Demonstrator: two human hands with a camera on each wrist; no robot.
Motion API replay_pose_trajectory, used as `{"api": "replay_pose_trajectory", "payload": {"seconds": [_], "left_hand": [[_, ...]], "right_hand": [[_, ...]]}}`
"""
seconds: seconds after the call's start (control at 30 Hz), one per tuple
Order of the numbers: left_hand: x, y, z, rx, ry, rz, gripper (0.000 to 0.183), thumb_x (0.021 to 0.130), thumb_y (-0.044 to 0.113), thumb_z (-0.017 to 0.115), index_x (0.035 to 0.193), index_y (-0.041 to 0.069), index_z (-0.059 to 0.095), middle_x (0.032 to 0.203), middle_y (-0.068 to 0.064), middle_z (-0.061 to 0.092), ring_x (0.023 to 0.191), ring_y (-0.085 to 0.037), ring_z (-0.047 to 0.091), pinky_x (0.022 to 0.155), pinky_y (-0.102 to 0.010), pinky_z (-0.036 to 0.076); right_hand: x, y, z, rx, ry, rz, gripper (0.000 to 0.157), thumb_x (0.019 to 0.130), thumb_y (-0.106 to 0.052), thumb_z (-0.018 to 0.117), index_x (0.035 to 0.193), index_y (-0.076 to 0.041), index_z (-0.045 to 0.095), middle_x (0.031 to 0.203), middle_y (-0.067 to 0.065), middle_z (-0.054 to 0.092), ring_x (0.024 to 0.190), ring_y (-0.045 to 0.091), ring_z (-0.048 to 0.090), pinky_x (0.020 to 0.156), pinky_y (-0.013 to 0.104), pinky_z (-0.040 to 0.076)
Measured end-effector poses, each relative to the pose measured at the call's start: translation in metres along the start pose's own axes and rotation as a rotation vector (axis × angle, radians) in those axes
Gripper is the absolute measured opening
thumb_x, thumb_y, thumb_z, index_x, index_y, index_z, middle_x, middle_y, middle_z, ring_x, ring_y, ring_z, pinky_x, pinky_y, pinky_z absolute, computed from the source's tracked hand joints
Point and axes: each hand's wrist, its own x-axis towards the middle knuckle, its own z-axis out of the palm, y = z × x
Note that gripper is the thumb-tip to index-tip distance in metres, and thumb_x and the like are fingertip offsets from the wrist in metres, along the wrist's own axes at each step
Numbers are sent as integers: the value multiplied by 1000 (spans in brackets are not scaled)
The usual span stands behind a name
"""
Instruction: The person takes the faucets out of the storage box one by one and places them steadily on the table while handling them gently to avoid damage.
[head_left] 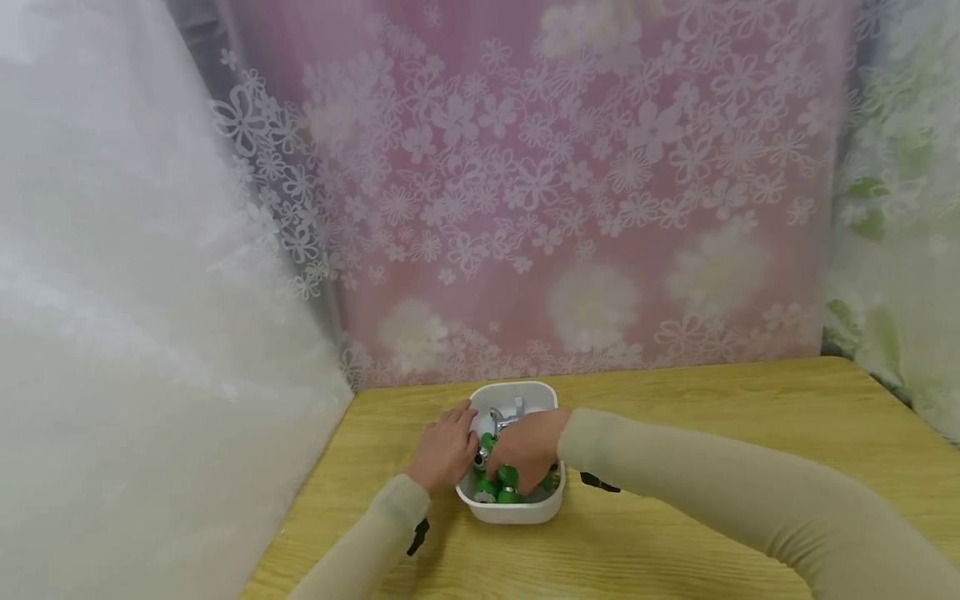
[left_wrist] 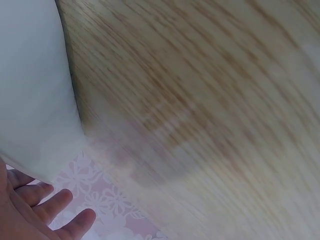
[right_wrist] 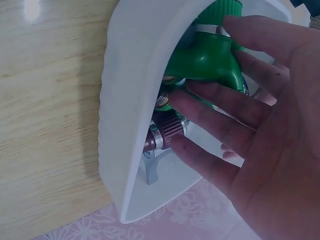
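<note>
A white plastic tub (head_left: 512, 515) stands on the wooden table, holding several green tap-like fittings (head_left: 486, 485). At its far end lies a silver metal tap (head_left: 517, 408). My left hand (head_left: 444, 450) touches the tub's left side, its fingers straight and spread in the left wrist view. My right hand (head_left: 528, 450) reaches into the tub. In the right wrist view its loosely extended fingers lie against a green fitting (right_wrist: 210, 62) with a ribbed top and a metal band. Close to the lower fingers is a dark maroon ribbed piece (right_wrist: 167, 127). The right hand hides part of the contents.
The wood-grain table (head_left: 675, 542) extends around the tub, mostly to the right. Behind it hangs a pink flower-patterned curtain (head_left: 525, 208). White sheeting (head_left: 150, 333) closes off the left side; a pale leaf-patterned curtain (head_left: 907, 208) hangs at the right.
</note>
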Motion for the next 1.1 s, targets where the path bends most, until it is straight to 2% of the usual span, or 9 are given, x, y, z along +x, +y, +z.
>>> {"api": "replay_pose_trajectory", "payload": {"seconds": [0.2,0.5,0.77,0.93,1.1], "left_hand": [[1,0,0,2,-5,-10,45,106,28,40,145,10,52,159,-7,41,142,-28,44,106,-55,45],[2,2,-2,2,-24,-26,44,106,28,40,145,11,52,160,-6,40,142,-28,45,107,-56,45],[1,2,-3,2,-10,-10,43,106,26,40,143,9,53,159,-8,42,140,-30,47,105,-56,47],[0,-1,-3,4,-4,-1,42,106,25,41,142,9,54,159,-9,42,139,-31,48,104,-56,47],[0,1,-4,0,-16,-10,43,106,26,39,143,10,53,160,-7,40,139,-30,48,105,-56,46]], "right_hand": [[4,0,-2,69,-17,21,45,88,-31,77,130,-40,64,118,-12,66,90,3,57,83,27,53],[4,2,-2,147,-23,31,43,87,-31,77,127,-39,66,119,-12,66,92,4,57,84,27,53],[1,8,2,170,49,-36,39,87,-26,77,125,-35,69,116,-13,68,90,-1,58,81,23,53],[-2,9,1,179,100,-77,42,87,-18,76,126,-32,68,114,-12,68,90,-1,59,77,21,52],[-6,10,2,183,154,-76,44,87,-10,76,126,-29,69,117,-14,68,99,-1,60,84,23,53]]}}
